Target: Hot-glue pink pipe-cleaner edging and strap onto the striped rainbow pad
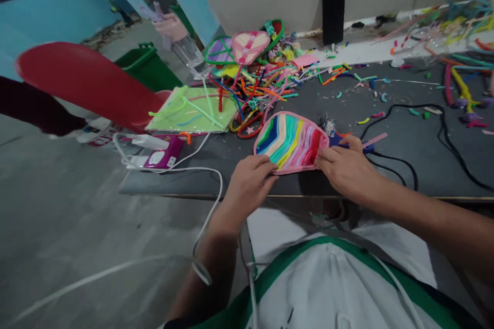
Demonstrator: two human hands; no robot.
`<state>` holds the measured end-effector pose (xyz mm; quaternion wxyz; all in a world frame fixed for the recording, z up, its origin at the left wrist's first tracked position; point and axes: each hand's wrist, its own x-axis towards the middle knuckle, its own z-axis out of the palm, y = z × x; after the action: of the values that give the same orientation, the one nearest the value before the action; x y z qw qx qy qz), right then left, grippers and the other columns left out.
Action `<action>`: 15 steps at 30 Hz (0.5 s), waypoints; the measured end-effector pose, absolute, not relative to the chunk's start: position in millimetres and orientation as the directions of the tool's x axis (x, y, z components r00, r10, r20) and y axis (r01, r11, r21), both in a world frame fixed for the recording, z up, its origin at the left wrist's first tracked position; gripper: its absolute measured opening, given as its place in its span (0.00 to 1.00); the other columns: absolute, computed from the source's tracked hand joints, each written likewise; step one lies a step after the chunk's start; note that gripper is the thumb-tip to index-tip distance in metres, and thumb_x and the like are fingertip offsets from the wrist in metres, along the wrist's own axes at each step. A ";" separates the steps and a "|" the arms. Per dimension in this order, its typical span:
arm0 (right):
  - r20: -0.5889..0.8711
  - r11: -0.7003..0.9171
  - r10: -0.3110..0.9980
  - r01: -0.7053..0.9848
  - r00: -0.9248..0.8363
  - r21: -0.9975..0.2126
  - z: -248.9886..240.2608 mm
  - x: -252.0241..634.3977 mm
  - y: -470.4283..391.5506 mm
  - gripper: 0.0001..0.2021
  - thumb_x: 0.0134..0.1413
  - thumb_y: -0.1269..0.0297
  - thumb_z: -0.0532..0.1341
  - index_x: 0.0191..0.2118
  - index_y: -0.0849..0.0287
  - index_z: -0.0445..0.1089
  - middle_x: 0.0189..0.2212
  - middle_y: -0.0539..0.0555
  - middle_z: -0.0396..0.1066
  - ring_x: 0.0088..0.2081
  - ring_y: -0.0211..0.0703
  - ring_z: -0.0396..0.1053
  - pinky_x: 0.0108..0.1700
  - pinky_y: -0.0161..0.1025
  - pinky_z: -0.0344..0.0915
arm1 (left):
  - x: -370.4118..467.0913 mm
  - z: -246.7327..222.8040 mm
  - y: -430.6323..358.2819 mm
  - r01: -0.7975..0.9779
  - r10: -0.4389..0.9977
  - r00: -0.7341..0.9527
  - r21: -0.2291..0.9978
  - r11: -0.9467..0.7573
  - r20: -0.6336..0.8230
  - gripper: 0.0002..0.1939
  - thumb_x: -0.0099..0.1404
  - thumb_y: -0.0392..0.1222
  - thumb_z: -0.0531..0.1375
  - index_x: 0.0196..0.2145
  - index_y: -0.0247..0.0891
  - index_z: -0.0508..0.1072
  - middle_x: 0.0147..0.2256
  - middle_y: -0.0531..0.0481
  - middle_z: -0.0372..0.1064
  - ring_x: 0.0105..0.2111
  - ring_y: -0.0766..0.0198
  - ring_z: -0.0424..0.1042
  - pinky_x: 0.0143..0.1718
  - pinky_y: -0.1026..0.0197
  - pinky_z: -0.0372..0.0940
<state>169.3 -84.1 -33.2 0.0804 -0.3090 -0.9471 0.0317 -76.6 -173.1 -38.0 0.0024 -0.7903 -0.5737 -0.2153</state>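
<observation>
Rounded, rainbow-striped, pink-rimmed fuzzy panel (289, 141) by grey bench (181, 185)'s near edge | left fingers (265, 164), right fingers (328, 157) seemingly clamp its rim | likely light, soft; hold by rim

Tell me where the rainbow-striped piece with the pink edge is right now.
In the head view, the striped piece is just right of centre, near the front edge of the table, between the left hand and right hand.
</observation>
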 end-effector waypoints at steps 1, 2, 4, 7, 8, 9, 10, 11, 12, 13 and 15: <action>0.145 0.820 0.572 0.567 -0.807 -0.076 -32.9 169.0 -84.2 0.16 0.57 0.80 0.49 0.31 0.55 0.69 0.30 0.50 0.65 0.32 0.44 0.59 0.48 0.46 0.47 | -74.9 -39.5 -171.1 0.905 0.906 0.270 0.234 -0.355 0.327 0.07 0.64 0.40 0.61 0.40 0.38 0.74 0.42 0.45 0.72 0.44 0.57 0.70 0.47 0.54 0.63; 0.158 0.828 0.559 0.559 -0.814 -0.049 -32.6 169.0 -84.5 0.15 0.57 0.80 0.49 0.31 0.55 0.69 0.30 0.50 0.65 0.32 0.43 0.59 0.48 0.47 0.47 | -73.8 -40.6 -169.0 0.903 0.906 0.286 0.227 -0.364 0.313 0.07 0.64 0.40 0.61 0.40 0.38 0.74 0.42 0.45 0.72 0.43 0.57 0.70 0.46 0.54 0.63; 0.187 0.837 0.536 0.547 -0.823 0.008 -32.1 169.3 -85.1 0.14 0.57 0.80 0.50 0.30 0.56 0.68 0.29 0.50 0.66 0.31 0.42 0.59 0.49 0.47 0.46 | -72.9 -42.0 -165.7 0.902 0.903 0.297 0.220 -0.372 0.310 0.06 0.64 0.41 0.61 0.38 0.38 0.74 0.40 0.46 0.72 0.42 0.57 0.70 0.44 0.54 0.63; 0.237 0.843 0.498 0.530 -0.834 0.093 -32.2 170.1 -85.8 0.14 0.57 0.80 0.51 0.29 0.57 0.68 0.28 0.51 0.66 0.30 0.41 0.58 0.48 0.48 0.45 | -71.3 -42.1 -164.9 0.901 0.908 0.286 0.235 -0.363 0.305 0.05 0.66 0.40 0.58 0.36 0.37 0.73 0.38 0.46 0.73 0.41 0.58 0.71 0.43 0.55 0.62; 0.252 0.845 0.483 0.522 -0.838 0.117 -32.4 170.2 -86.1 0.14 0.57 0.80 0.51 0.29 0.58 0.68 0.28 0.51 0.67 0.30 0.42 0.58 0.49 0.48 0.45 | -69.5 -41.4 -165.7 0.901 0.910 0.273 0.248 -0.355 0.312 0.05 0.65 0.40 0.58 0.37 0.37 0.73 0.39 0.46 0.73 0.41 0.58 0.70 0.44 0.55 0.62; 0.264 0.846 0.471 0.516 -0.842 0.136 -32.5 170.1 -86.3 0.14 0.57 0.80 0.51 0.29 0.58 0.69 0.28 0.51 0.67 0.30 0.42 0.59 0.49 0.49 0.45 | -66.6 -40.5 -166.8 0.901 0.912 0.256 0.261 -0.346 0.321 0.06 0.65 0.40 0.59 0.39 0.37 0.72 0.39 0.46 0.73 0.42 0.57 0.70 0.44 0.55 0.62; 0.268 0.848 0.460 0.509 -0.846 0.150 -32.3 169.8 -86.7 0.14 0.57 0.80 0.51 0.29 0.58 0.69 0.28 0.51 0.67 0.30 0.42 0.59 0.49 0.50 0.45 | -62.7 -39.3 -167.7 0.902 0.911 0.238 0.271 -0.336 0.335 0.08 0.64 0.40 0.60 0.41 0.37 0.72 0.41 0.45 0.73 0.43 0.57 0.70 0.45 0.55 0.61; 0.269 0.848 0.456 0.506 -0.848 0.159 -31.8 169.4 -87.2 0.14 0.57 0.80 0.51 0.29 0.58 0.69 0.28 0.51 0.67 0.30 0.42 0.59 0.48 0.50 0.46 | -57.6 -38.2 -168.3 0.903 0.909 0.222 0.276 -0.328 0.352 0.11 0.63 0.41 0.61 0.43 0.37 0.71 0.42 0.45 0.72 0.45 0.56 0.69 0.47 0.53 0.60; 0.262 0.847 0.457 0.506 -0.850 0.164 -30.8 168.9 -87.8 0.14 0.57 0.79 0.51 0.29 0.58 0.69 0.29 0.52 0.68 0.30 0.42 0.59 0.48 0.50 0.46 | -51.6 -37.2 -168.3 0.905 0.906 0.212 0.275 -0.323 0.367 0.13 0.62 0.42 0.61 0.44 0.37 0.70 0.43 0.44 0.72 0.46 0.55 0.69 0.49 0.52 0.59; 0.252 0.846 0.459 0.506 -0.852 0.168 -29.5 168.3 -88.6 0.14 0.58 0.79 0.51 0.29 0.58 0.69 0.29 0.52 0.68 0.30 0.42 0.59 0.48 0.50 0.47 | -44.8 -36.5 -167.5 0.907 0.902 0.211 0.268 -0.324 0.376 0.13 0.63 0.43 0.61 0.45 0.38 0.71 0.43 0.44 0.72 0.47 0.54 0.68 0.50 0.50 0.58; 0.239 0.845 0.464 0.507 -0.853 0.169 -26.1 167.3 -90.2 0.13 0.59 0.78 0.51 0.30 0.59 0.69 0.29 0.52 0.68 0.31 0.43 0.60 0.47 0.51 0.48 | -30.3 -36.2 -163.8 0.907 0.901 0.225 0.259 -0.333 0.371 0.12 0.63 0.44 0.61 0.43 0.39 0.71 0.44 0.44 0.71 0.47 0.53 0.67 0.51 0.49 0.56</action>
<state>167.3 -90.2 -26.1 0.0950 -0.2540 -0.9558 -0.1135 -30.3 -163.8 -36.2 0.0064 -0.7825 -0.5775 -0.2326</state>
